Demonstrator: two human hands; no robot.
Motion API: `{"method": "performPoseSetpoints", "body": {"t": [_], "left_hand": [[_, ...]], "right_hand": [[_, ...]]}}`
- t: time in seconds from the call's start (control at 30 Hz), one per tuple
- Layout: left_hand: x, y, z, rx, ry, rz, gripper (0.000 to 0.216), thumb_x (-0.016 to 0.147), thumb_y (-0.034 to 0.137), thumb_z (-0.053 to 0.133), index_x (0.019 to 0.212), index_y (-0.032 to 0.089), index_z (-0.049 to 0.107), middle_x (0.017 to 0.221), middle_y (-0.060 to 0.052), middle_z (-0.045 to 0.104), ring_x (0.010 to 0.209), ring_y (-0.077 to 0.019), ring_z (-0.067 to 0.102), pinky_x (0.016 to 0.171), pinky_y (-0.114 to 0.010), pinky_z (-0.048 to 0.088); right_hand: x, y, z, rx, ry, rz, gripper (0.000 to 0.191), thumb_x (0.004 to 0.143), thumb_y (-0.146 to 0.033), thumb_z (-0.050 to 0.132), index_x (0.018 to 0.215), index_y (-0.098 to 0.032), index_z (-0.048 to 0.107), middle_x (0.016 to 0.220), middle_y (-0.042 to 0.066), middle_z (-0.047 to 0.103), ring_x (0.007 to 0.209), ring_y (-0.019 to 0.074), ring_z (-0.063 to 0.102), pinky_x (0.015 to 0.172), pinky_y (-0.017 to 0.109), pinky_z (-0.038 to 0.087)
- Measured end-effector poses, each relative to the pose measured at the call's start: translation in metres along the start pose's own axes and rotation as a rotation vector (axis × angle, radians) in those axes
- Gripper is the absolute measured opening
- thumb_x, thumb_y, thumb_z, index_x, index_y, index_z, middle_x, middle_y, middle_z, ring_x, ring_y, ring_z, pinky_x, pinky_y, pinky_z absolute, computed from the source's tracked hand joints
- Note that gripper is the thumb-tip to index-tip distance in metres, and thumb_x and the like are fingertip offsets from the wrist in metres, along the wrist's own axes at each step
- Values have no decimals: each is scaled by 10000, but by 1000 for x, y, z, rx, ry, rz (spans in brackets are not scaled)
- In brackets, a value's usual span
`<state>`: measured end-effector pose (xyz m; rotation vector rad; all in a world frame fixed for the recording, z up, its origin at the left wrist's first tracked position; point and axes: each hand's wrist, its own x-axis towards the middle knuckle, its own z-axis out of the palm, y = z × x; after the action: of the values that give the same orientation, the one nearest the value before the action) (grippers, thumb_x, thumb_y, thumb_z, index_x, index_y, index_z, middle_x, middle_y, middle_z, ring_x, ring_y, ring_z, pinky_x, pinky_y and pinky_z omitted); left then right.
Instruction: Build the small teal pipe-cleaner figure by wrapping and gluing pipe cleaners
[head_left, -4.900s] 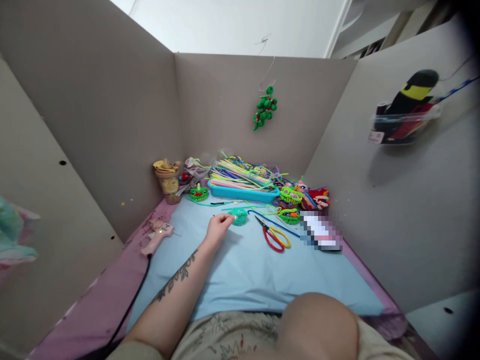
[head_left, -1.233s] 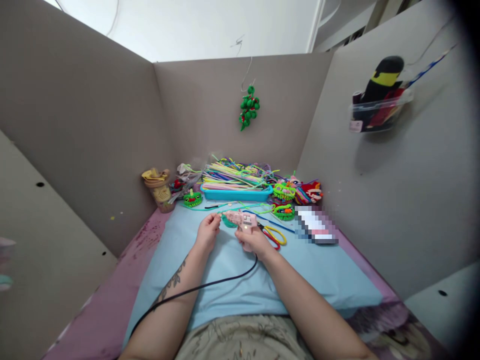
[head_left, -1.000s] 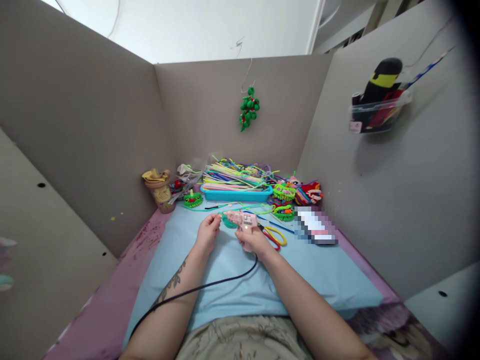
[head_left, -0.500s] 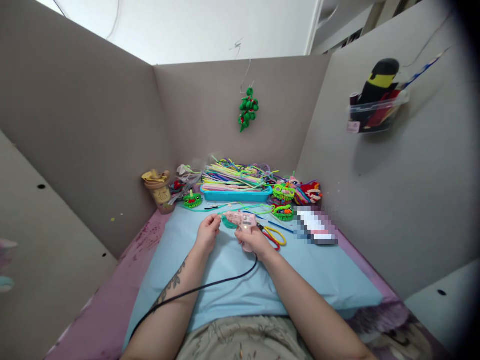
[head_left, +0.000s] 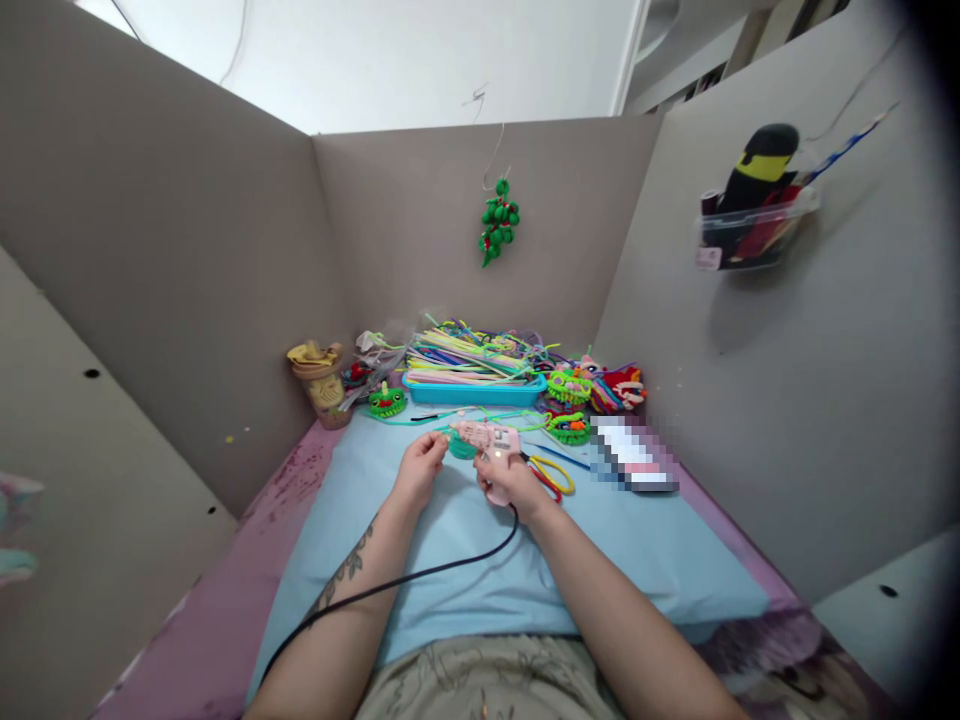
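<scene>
My right hand (head_left: 512, 479) is closed round the grip of a pink glue gun (head_left: 487, 438), whose nozzle points left at a small teal fuzzy ball (head_left: 460, 449). My left hand (head_left: 420, 466) pinches that teal piece from the left, fingers closed on it. A black cord (head_left: 390, 586) runs from the gun across the light blue mat (head_left: 637, 560) toward my left elbow. Red and yellow scissors (head_left: 551, 475) lie just right of my right hand.
A blue tray of pipe cleaners (head_left: 472, 385) stands at the back, with green fuzzy figures (head_left: 386, 402) and more figures (head_left: 570, 428) beside it. A tan cup (head_left: 321, 382) sits back left. Grey cardboard walls enclose three sides; a green ornament (head_left: 497, 220) hangs there.
Since 4.9 s ago the pink glue gun left the mat's left edge and came into my right hand by the teal ball. Over the last second, hardly any movement.
</scene>
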<state>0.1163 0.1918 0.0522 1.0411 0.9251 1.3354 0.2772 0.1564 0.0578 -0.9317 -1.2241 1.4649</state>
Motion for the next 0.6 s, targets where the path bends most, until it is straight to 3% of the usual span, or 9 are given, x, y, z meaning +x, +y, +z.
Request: {"method": "performPoseSetpoints", "body": {"t": [0.23,0.4,0.53,0.6], "left_hand": [[1,5,-2,-144,51,27,360,619,414,736,679,139,511,527,85,318,423,-22,226,384,-177,125],[2,9,-3,-279,55,41,361,609,367,762,679,148,484,535,93,284,420,-17,216,368,-154,137],[2,7,-3,-289,53,25,356,607,362,764,682,144,493,531,91,298,415,-15,235,363,-151,138],[2,4,-2,-268,58,3,352,604,363,763,671,141,499,520,86,318,412,-16,253,363,-159,133]], "right_hand": [[-4,-7,2,-85,-58,50,279,648,-402,659,739,-172,530,489,-38,509,411,88,435,374,193,327],[0,-1,-3,-43,2,22,320,653,-429,665,800,-175,538,481,-43,504,378,89,415,338,193,320],[1,-7,-2,183,105,-77,318,696,-448,636,849,-183,549,538,-34,516,428,98,451,350,190,360],[0,-17,9,384,86,-121,290,699,-425,638,857,-199,545,647,-14,560,540,120,524,415,204,434]]}}
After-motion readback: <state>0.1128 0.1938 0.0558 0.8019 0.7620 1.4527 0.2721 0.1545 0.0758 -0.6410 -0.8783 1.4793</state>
